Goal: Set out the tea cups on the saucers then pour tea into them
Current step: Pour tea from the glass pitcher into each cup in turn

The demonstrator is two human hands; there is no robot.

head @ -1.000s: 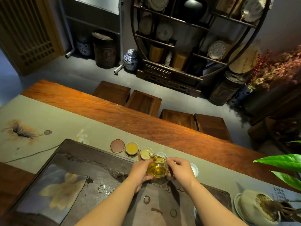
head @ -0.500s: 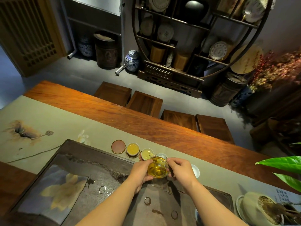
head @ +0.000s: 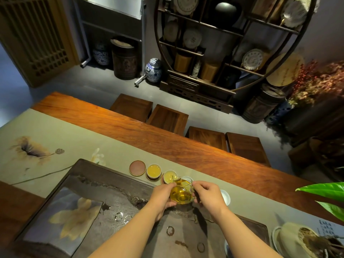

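A glass pitcher of amber tea is held between both hands above the far edge of the dark tea tray. My left hand cups its left side and my right hand grips its handle side. Its spout leans over a white cup with yellow tea in it. Left of that stands another filled cup on a saucer. At the row's left end lies a bare brown saucer. Another white cup peeks out behind my right hand.
A grey-green runner covers the long wooden table. A white dish of spent tea leaves sits at the lower right under green plant leaves. Several wooden stools line the far side.
The pitcher and both hands have hardly moved. The view has shifted slightly.
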